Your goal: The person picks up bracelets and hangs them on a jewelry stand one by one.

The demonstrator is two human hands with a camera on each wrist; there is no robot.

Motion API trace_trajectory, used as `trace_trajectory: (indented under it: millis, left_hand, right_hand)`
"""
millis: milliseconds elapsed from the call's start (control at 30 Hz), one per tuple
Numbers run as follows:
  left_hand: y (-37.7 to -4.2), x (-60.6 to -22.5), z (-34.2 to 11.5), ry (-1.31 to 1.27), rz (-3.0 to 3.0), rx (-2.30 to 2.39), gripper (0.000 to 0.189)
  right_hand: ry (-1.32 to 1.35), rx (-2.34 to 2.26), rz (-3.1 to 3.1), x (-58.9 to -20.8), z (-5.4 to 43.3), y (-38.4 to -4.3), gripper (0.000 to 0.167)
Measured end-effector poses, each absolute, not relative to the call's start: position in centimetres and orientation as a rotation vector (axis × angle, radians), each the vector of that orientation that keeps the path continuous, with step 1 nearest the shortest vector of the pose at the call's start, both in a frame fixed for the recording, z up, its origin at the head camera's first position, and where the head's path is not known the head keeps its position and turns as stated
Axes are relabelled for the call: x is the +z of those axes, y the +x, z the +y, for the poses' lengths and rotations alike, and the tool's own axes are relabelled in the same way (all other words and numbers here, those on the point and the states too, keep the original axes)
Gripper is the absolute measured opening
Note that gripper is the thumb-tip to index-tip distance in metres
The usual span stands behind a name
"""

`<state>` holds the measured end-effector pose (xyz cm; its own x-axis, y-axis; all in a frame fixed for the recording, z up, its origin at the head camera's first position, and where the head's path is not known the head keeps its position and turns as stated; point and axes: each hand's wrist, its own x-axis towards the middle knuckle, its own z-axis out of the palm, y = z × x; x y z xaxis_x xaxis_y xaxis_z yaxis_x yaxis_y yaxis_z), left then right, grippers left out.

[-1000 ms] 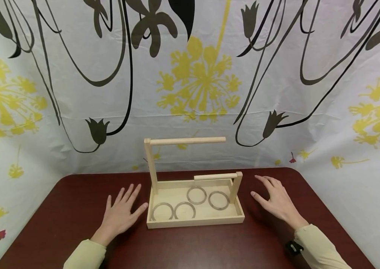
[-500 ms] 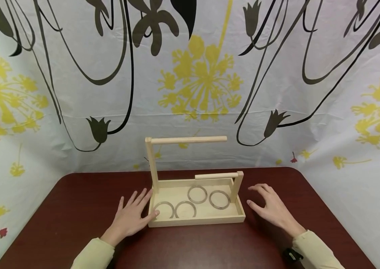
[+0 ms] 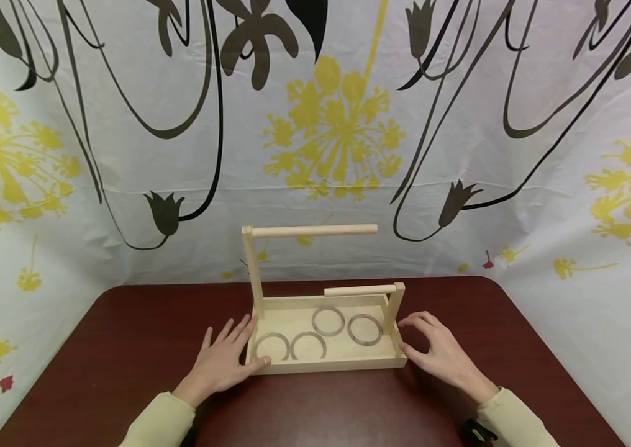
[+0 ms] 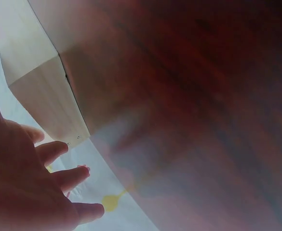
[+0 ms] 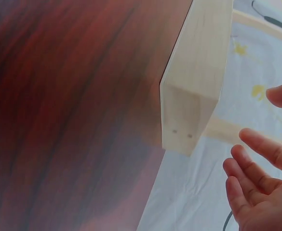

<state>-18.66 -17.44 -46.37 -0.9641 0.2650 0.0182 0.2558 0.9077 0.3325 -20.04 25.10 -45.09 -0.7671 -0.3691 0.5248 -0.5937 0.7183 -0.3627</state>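
A shallow wooden tray (image 3: 329,366) stands on the table. From its left end rises a tall post (image 3: 254,273) with a long dowel (image 3: 315,231) pointing right. A short post (image 3: 394,310) at the right end carries a lower dowel (image 3: 357,290) pointing left. Several greyish rings lie flat inside, among them a front-left ring (image 3: 273,334) and a right-hand ring (image 3: 364,316). My left hand (image 3: 217,363) is spread at the tray's left end, its thumb over the front corner. My right hand (image 3: 445,355), fingers loosely bent, is at the right end; contact is unclear.
The dark red-brown table (image 3: 343,410) extends in front of the tray and to both sides. Behind it hangs a white cloth (image 3: 315,155) with yellow and dark plant prints. Something black (image 3: 479,431) is worn at the right wrist.
My left hand has moved right, from beside the tray to its left end, thumb now over the corner. The right hand has come left to the tray's right end. The rings lie as before.
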Motion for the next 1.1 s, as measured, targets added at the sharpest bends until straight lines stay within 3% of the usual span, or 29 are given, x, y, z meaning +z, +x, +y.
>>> trace_trajectory:
  millis: [1100]
  left_hand:
    - [-19.5,-46.1,-17.5,0.425,2.963,0.661,0.102]
  right_hand:
    - [1.137,0.98,-2.532,-45.4,16.1,-22.2,0.036]
